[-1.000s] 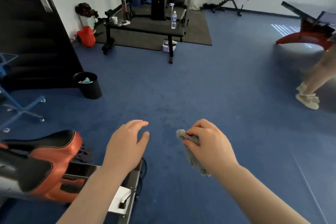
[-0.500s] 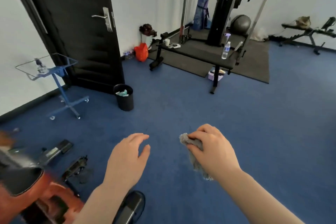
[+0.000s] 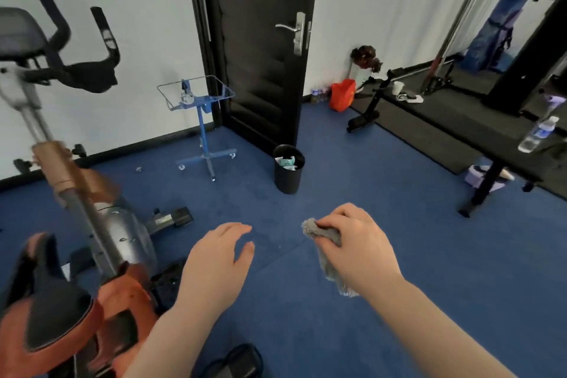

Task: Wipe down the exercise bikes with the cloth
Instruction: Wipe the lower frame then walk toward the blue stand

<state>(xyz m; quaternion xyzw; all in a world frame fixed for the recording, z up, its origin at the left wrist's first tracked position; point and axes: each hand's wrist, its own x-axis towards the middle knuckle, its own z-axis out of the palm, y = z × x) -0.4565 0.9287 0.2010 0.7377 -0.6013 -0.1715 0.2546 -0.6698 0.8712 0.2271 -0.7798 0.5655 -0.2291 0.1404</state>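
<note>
An orange, grey and black exercise bike [image 3: 92, 233] stands at the left, its black handlebars [image 3: 79, 70] up near the wall and its orange-and-black saddle [image 3: 52, 310] at the lower left. My right hand [image 3: 359, 248] is shut on a crumpled grey cloth [image 3: 328, 258], held over the blue floor to the right of the bike. My left hand [image 3: 221, 264] hovers palm down with fingers apart, holding nothing, just right of the bike's frame and not touching it.
A black waste bin [image 3: 288, 172] stands ahead near a black door [image 3: 264, 40]. A blue wheeled stand [image 3: 202, 120] is by the wall. A weight bench [image 3: 445, 113] with a water bottle [image 3: 537, 135] sits at the right, a red bag [image 3: 342, 95] beyond.
The view has swung left: the bike's handlebars and post are now in sight and the door is centred. Both hands keep the same pose, cloth still in the right.
</note>
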